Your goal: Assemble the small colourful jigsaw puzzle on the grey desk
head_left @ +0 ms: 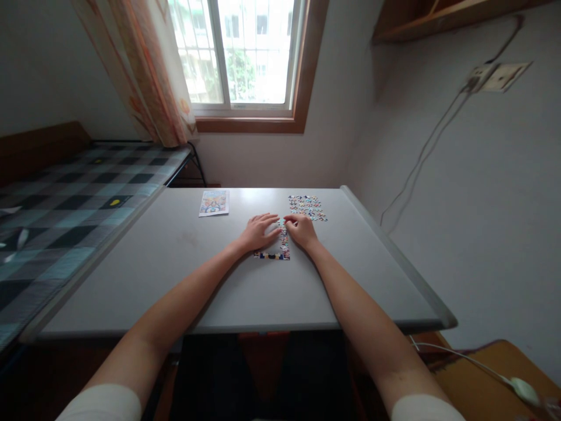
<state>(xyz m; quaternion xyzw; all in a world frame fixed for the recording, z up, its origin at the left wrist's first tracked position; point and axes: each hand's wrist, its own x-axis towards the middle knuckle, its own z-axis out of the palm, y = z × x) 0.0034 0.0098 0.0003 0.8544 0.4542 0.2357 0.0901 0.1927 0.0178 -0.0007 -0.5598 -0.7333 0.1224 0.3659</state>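
Note:
A partly joined jigsaw puzzle (284, 248) lies mid-table, with a bottom row and a right-hand column forming an L. My left hand (259, 232) rests open over its left side, fingers spread and the fingertips near the top of the column. Opposite it, my right hand (301, 229) is closed in a pinch at the column's upper end, on a small jigsaw piece mostly hidden by the fingers. Just beyond the right hand, several loose jigsaw pieces (305, 204) are spread out in rows. A printed picture sheet (214, 203) lies flat at the back left.
The grey-white table (175, 263) has a raised rim on its right. A bed with a checked cover (87, 199) stands to the left. Ahead is a window (256, 52) with a curtain (144, 70). A cable (421, 158) hangs down the right wall.

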